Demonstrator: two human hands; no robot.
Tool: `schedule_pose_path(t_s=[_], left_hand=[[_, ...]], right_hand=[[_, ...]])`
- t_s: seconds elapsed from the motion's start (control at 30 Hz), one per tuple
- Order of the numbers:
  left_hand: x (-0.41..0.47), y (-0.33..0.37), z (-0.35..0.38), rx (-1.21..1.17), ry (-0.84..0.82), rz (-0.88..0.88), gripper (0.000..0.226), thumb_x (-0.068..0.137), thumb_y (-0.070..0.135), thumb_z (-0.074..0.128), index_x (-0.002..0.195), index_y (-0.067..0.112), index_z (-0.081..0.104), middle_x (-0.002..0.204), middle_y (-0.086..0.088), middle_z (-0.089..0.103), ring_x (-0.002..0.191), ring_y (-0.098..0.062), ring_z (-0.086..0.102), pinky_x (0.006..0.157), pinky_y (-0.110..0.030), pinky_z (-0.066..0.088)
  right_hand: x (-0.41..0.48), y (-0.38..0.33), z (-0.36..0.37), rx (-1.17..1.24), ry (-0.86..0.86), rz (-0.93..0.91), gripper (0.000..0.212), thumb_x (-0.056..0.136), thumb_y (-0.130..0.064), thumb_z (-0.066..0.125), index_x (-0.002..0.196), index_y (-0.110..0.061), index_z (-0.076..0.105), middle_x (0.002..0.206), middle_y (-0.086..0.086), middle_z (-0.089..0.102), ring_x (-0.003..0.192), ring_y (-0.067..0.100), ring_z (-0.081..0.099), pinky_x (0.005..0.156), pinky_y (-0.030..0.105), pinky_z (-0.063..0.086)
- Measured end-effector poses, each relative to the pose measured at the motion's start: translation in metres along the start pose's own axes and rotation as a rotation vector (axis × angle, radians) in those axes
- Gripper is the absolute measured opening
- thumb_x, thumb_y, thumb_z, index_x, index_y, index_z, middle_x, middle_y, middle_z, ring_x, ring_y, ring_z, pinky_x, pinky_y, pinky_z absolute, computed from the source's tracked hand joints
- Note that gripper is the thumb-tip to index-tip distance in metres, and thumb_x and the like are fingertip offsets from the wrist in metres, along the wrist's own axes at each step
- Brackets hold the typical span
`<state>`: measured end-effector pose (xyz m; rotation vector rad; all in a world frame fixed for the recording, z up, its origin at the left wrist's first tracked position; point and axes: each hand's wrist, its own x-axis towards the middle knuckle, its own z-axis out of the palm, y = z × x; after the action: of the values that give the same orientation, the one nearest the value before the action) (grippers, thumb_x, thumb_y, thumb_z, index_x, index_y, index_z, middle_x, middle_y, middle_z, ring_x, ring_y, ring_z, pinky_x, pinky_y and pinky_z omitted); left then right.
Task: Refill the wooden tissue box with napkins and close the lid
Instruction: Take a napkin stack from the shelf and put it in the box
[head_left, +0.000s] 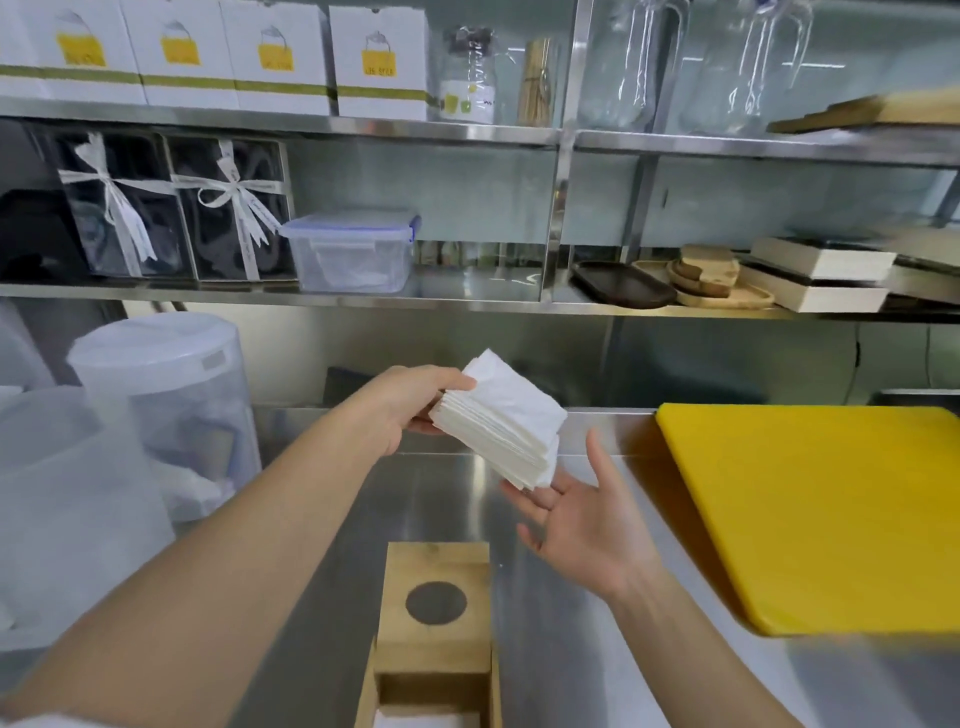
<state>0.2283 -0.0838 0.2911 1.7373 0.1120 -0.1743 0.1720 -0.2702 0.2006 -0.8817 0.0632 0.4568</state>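
A thick stack of white napkins is held in the air above the steel counter. My left hand grips its left end, thumb on top. Just below the stack's right corner my right hand is spread palm up, fingertips touching or nearly touching the napkins. The wooden tissue box stands at the bottom centre of the counter. Its lid, with a round hole, is slid back and lies flat, so the box's front part is uncovered. A little white paper shows inside at the frame's bottom edge.
A yellow cutting board lies on the steel counter to the right. Translucent plastic containers crowd the left side. Steel shelves behind carry boxes, a lidded tub, wooden trays and glass jugs.
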Motion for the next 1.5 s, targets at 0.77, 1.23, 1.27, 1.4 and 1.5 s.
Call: schedule_pose_path(t_s=[0.77, 1.23, 1.27, 1.4, 1.5], left_hand=[[-0.093, -0.143, -0.038, 0.205, -0.003, -0.237, 0.027, 0.062, 0.039, 0.078, 0.04, 0.028, 0.067, 0.08, 0.009, 0.064, 0.105, -0.012, 0.047, 0.098, -0.041, 0.034], [-0.129, -0.198, -0.02, 0.261, 0.094, -0.166, 0.035, 0.071, 0.031, 0.072, 0.046, 0.016, 0.053, 0.046, 0.008, 0.041, 0.047, -0.006, 0.04, 0.082, -0.044, 0.04], [-0.132, -0.2, -0.018, 0.296, 0.105, -0.159, 0.046, 0.073, 0.03, 0.07, 0.034, 0.02, 0.047, 0.036, 0.014, 0.037, 0.039, -0.003, 0.04, 0.093, -0.051, 0.037], [-0.142, -0.213, -0.006, 0.337, 0.178, -0.119, 0.041, 0.075, 0.032, 0.066, 0.038, 0.02, 0.051, 0.029, 0.015, 0.045, 0.04, 0.004, 0.045, 0.095, -0.051, 0.034], [-0.141, -0.218, -0.002, 0.392, 0.22, -0.106, 0.04, 0.077, 0.035, 0.063, 0.044, 0.017, 0.048, 0.031, 0.017, 0.048, 0.052, -0.003, 0.05, 0.079, -0.034, 0.017]], right_hand=[[-0.048, 0.088, -0.008, -0.737, 0.329, 0.072, 0.021, 0.065, -0.043, 0.075, 0.062, -0.022, 0.075, 0.069, -0.012, 0.075, 0.082, 0.015, 0.062, 0.082, 0.029, 0.03], [-0.048, 0.133, 0.007, -1.116, 0.633, -0.034, 0.048, 0.057, -0.033, 0.083, 0.053, -0.022, 0.036, 0.073, -0.004, 0.043, 0.076, 0.021, 0.039, 0.078, 0.038, 0.032], [-0.048, 0.135, 0.007, -1.166, 0.65, -0.052, 0.047, 0.058, -0.034, 0.083, 0.057, -0.022, 0.037, 0.077, -0.007, 0.042, 0.082, 0.019, 0.039, 0.084, 0.039, 0.033], [-0.047, 0.141, 0.003, -1.303, 0.638, -0.072, 0.044, 0.061, -0.036, 0.081, 0.056, -0.021, 0.039, 0.084, -0.01, 0.039, 0.093, 0.017, 0.034, 0.088, 0.037, 0.027], [-0.045, 0.145, -0.001, -1.401, 0.601, -0.026, 0.038, 0.065, -0.041, 0.076, 0.053, -0.021, 0.046, 0.109, -0.004, 0.044, 0.107, 0.018, 0.032, 0.084, 0.032, 0.017]])
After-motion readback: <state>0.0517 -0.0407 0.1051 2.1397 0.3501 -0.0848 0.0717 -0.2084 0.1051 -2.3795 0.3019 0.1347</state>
